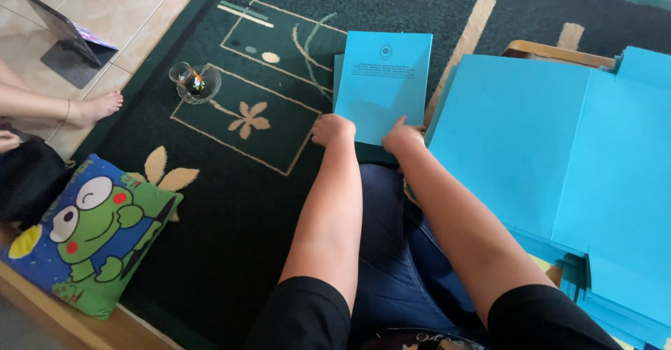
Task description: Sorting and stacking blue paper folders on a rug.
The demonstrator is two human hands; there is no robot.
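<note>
A blue booklet (383, 77) with a small printed emblem lies on top of a short stack on the dark green carpet (231, 210), just past my knee. My left hand (331, 128) grips the booklet's near left corner. At its near right corner my right hand (403, 136) is closed on the edge. Both forearms reach forward over my jeans.
A big pile of blue covers (559, 154) fills the right side, over a wooden tray (556, 52). On the carpet stand a glass cup on a saucer (193, 82) and a frog cushion (91, 231). Another person's foot (98, 107) and a propped tablet (66, 32) are at left.
</note>
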